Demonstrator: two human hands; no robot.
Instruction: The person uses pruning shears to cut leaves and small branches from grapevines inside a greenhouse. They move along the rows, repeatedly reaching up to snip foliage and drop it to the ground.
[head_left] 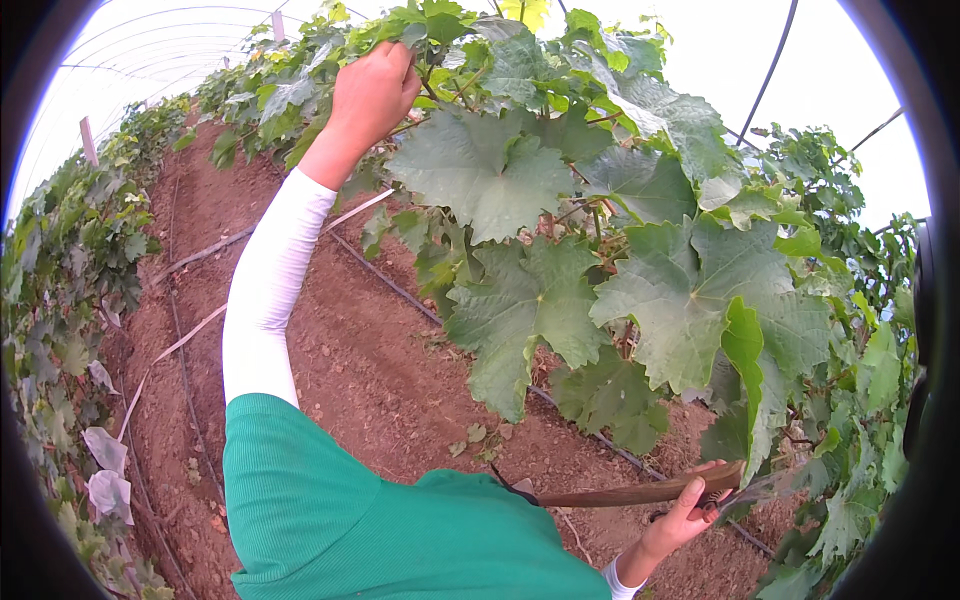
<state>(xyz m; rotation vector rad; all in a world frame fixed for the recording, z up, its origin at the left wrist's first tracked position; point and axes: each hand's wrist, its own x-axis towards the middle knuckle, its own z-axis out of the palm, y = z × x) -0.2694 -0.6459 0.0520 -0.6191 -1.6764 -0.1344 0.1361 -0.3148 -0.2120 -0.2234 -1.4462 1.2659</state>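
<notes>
My left hand point(375, 95) is raised at the upper edge of a grapevine, its fingers closed among the leaves. Whatever is between them is hidden. Low on the right, my right hand point(685, 515) is closed around the end of a long brown strap point(610, 495), with the thumb in front. A small dark object point(712, 500) also shows at its fingers, too small to name. Broad green grape leaves point(540, 300) hang between my two hands, and one leaf point(745, 350) reaches down near the right hand.
Reddish-brown soil point(370, 370) lies under the vines, crossed by a dark irrigation hose point(390, 285) and a pale strip point(180, 345). Another vine row point(70, 290) runs along the left, with whitish bags point(108, 475) low in it. Curved greenhouse hoops point(190, 30) arch overhead.
</notes>
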